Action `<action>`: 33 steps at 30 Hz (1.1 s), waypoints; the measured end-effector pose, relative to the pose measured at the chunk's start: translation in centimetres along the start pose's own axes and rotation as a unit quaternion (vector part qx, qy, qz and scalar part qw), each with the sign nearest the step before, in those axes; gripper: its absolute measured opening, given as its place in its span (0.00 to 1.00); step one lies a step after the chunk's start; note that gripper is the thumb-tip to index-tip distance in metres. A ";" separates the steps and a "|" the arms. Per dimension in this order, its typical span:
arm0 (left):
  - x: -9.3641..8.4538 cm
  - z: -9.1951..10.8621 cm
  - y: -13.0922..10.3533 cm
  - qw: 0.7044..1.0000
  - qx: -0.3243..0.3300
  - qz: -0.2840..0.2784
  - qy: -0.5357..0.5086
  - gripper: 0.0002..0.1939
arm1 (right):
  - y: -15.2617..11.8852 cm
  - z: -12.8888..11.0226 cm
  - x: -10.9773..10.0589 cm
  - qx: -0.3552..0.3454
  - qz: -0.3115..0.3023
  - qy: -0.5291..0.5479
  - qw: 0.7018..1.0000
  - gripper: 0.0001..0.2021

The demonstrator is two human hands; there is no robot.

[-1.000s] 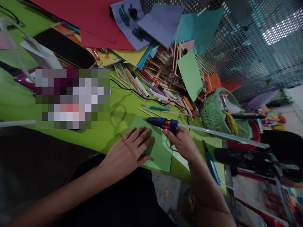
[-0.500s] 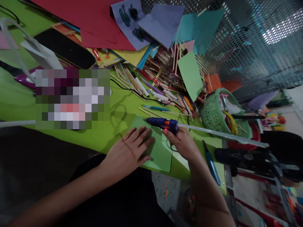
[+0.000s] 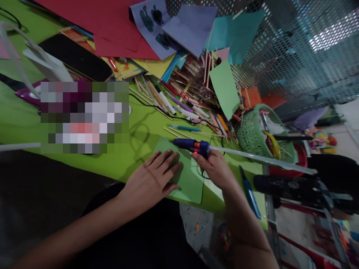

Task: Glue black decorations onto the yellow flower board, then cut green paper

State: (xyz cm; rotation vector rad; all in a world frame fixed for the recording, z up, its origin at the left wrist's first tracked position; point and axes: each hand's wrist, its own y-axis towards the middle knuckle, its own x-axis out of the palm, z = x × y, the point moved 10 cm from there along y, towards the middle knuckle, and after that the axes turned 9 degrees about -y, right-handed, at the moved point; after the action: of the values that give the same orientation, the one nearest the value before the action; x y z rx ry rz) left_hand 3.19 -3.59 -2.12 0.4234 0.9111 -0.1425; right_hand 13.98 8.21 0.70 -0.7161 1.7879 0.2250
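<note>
My right hand (image 3: 214, 168) is wrapped round the handle of a blue hot glue gun (image 3: 190, 146) with a small red light glowing on it. A long clear glue stick (image 3: 260, 158) sticks out of its back end. The nozzle points left, over the upper edge of a green sheet of paper (image 3: 192, 183). My left hand (image 3: 157, 173) lies flat on that sheet's left side with the fingers stretched out. Whether the nozzle touches the paper, I cannot tell.
A blue cutter knife (image 3: 250, 194) lies right of my right forearm. Behind are pens, sticks and a teal pen (image 3: 185, 128), with a black cord (image 3: 157, 107) running among them. A green basket (image 3: 251, 130) stands at the right. A black phone-like slab (image 3: 75, 56) lies at the upper left.
</note>
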 end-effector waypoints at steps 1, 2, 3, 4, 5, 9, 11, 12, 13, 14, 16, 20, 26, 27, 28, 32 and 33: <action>0.0 0.0 0.0 1.000 0.001 0.001 0.000 0.28 | -0.2 0.2 -0.1 0.002 0.003 0.000 1.000 0.18; -0.1 0.0 0.0 1.000 0.002 0.001 0.000 0.28 | -0.4 0.4 -0.2 0.005 0.006 0.001 1.000 0.18; -0.1 0.1 0.1 1.000 0.003 0.000 0.000 0.28 | -0.6 0.6 -0.3 0.008 0.006 0.003 1.000 0.17; -0.1 0.1 0.1 1.000 0.003 -0.001 -0.001 0.28 | -0.7 0.8 -0.4 0.011 0.007 0.006 1.000 0.17; 0.0 0.0 0.1 1.000 0.002 -0.004 -0.003 0.28 | -0.8 0.9 -0.4 0.014 0.005 0.008 1.000 0.17; 0.0 0.0 0.1 1.000 0.001 -0.003 -0.003 0.28 | -0.7 0.8 -0.5 0.012 0.011 0.006 1.000 0.19; 0.0 0.0 0.1 1.000 0.002 0.000 -0.002 0.29 | -0.6 0.6 -0.5 0.008 0.016 0.000 1.000 0.19; 0.0 0.0 0.1 1.000 0.002 0.001 -0.001 0.28 | -0.5 0.6 -0.5 0.007 0.017 -0.003 1.000 0.19; 0.0 0.0 0.1 1.000 0.001 0.000 -0.002 0.28 | -0.5 0.6 -0.4 0.007 0.016 -0.004 1.000 0.19; 0.0 0.0 0.1 1.000 0.000 0.000 -0.002 0.28 | -0.5 0.8 -0.4 0.008 0.015 -0.004 1.000 0.18; -0.1 0.0 0.1 1.000 0.000 0.001 -0.003 0.28 | -0.7 1.1 -0.3 0.013 0.015 0.001 1.000 0.17; -0.2 0.0 0.2 1.000 0.003 0.004 -0.003 0.28 | -1.3 1.9 -0.5 0.020 0.021 0.017 0.999 0.16; -0.1 0.0 0.1 1.000 0.002 0.002 -0.001 0.28 | -1.5 2.0 -1.1 0.021 0.039 0.069 0.997 0.18; -0.1 0.0 0.1 1.000 0.002 0.001 -0.001 0.28 | -1.4 2.1 -1.0 0.025 0.037 0.076 0.996 0.18; -0.1 0.0 0.1 1.000 0.002 0.001 -0.001 0.28 | -1.4 2.2 -0.8 0.029 0.033 0.085 0.995 0.18; 0.0 -0.1 0.1 1.000 -0.001 -0.003 0.003 0.28 | -1.5 2.6 -0.1 0.042 0.019 0.145 0.988 0.20; 0.0 -0.1 0.1 1.000 -0.002 -0.004 0.004 0.28 | -1.6 2.7 -0.1 0.045 0.024 0.163 0.985 0.20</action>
State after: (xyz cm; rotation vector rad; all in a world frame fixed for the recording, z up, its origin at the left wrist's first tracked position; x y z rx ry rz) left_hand 3.15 -3.50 -2.17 0.4175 0.9213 -0.1462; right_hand 17.09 8.34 0.18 -0.6751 2.1131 0.0597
